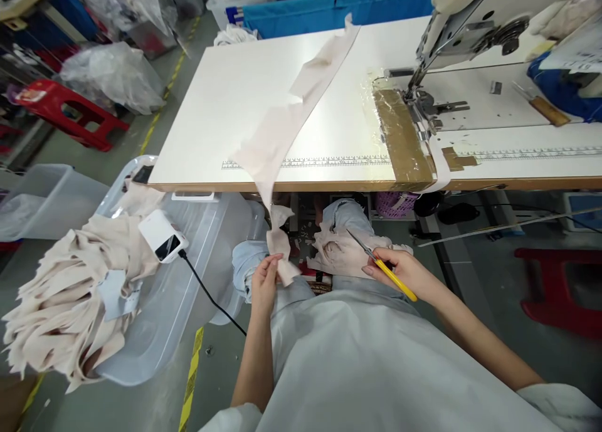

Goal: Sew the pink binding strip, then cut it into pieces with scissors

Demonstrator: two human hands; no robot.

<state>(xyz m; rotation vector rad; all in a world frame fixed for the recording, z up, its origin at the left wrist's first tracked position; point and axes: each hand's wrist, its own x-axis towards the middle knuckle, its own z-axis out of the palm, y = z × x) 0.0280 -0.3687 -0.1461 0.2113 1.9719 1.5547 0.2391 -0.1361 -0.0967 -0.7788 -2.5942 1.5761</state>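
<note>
My left hand (266,281) pinches the lower end of a long pale pink fabric strip (277,134). That strip runs up over the table's front edge and lies across the white tabletop. In my right hand (392,269) is a pair of thread snips (395,280) with yellow handles, its metal points aimed up and to the left. Another pale fabric piece (336,250) rests over my lap, close to the snips' blades. Some distance separates the blades from the strip in my left hand.
A sewing machine (451,56) stands at the right of the white table (197,118). To my left, a clear plastic bin (155,331) carries a heap of beige fabric pieces (70,294) and a small white device (162,236) with a black cable. Red stools (70,109) stand on both sides.
</note>
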